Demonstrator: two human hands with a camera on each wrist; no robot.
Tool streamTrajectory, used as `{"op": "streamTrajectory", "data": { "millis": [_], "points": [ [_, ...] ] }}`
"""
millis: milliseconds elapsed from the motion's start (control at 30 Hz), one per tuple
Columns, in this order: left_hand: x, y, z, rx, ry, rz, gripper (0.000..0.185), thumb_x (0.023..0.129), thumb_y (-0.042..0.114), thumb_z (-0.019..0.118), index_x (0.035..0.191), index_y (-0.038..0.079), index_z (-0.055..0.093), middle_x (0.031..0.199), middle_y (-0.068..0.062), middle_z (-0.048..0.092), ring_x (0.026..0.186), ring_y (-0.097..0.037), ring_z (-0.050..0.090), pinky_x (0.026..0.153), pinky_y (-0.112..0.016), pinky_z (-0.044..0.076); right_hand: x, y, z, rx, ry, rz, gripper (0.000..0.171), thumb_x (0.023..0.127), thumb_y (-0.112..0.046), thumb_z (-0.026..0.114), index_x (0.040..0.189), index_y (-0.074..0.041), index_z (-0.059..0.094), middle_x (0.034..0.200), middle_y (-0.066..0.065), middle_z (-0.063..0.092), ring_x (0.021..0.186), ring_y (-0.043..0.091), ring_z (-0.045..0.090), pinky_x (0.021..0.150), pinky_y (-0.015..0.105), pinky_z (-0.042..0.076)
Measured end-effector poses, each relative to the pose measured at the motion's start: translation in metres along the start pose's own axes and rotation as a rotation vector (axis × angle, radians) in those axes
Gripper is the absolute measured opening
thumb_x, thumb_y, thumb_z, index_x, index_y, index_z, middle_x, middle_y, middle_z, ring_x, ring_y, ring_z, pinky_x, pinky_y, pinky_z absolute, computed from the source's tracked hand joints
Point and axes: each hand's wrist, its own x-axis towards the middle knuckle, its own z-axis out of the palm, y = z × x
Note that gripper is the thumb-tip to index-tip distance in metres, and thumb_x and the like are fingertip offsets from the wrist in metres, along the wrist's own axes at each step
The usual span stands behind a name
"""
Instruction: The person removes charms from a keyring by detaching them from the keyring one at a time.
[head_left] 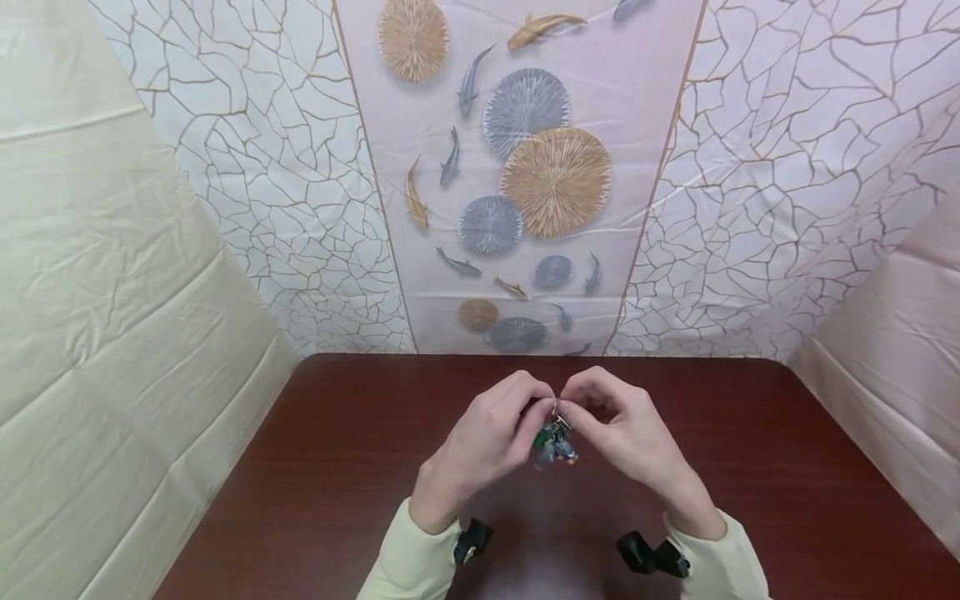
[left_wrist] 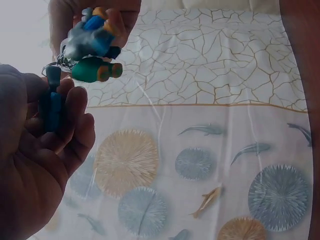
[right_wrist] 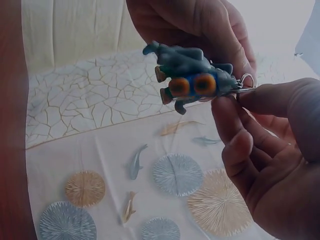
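Both hands are meeting above the dark wooden surface (head_left: 337, 467); the left hand (head_left: 487, 437) and the right hand (head_left: 626, 433) are pinching a small metal ring (head_left: 557, 408) between curled fingers (right_wrist: 235, 125); a cluster of rubbery toy charms (head_left: 553, 442) is dangling at six o'clock from the ring; a dark blue charm (left_wrist: 51, 107) is lying inside the left hand's fingers.
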Motion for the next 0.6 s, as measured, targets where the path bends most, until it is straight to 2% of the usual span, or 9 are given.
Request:
{"op": "streamTrajectory", "data": {
  "millis": [233,433,600],
  "points": [
    [-0.0007,-0.0006,-0.0039,-0.009,0.009,-0.026,0.004,0.096,0.012,0.061,0.098,0.008,0.062,0.089,0.001,0.060,0.078,-0.006,0.056,0.074,-0.014,0.047,-0.0013,-0.0038,-0.0002,-0.028,-0.030,0.020,0.016,0.089,-0.008,0.070,0.100,-0.019,0.066,0.085,-0.005,0.068,0.060,0.005,0.058,0.053,0.024,0.049],
    [-0.0022,-0.0025,-0.0037,-0.046,0.035,-0.053,0.005,0.093,0.010,0.064,0.097,0.009,0.061,0.088,0.001,0.062,0.076,-0.006,0.056,0.071,-0.012,0.046,-0.0027,-0.0075,0.0021,0.008,-0.031,-0.038,0.021,0.088,-0.004,0.070,0.103,-0.017,0.063,0.086,-0.003,0.067,0.061,0.005,0.059,0.052,0.024,0.049],
    [-0.0020,-0.0051,-0.0040,-0.069,0.057,-0.064,0.006,0.092,0.008,0.065,0.095,0.009,0.060,0.086,0.001,0.062,0.073,-0.005,0.056,0.069,-0.010,0.046,-0.0015,-0.0071,0.0021,-0.008,-0.068,-0.076,0.017,0.091,-0.006,0.067,0.099,-0.021,0.066,0.086,-0.007,0.067,0.068,0.002,0.059,0.056,0.021,0.049]
  ]
}}
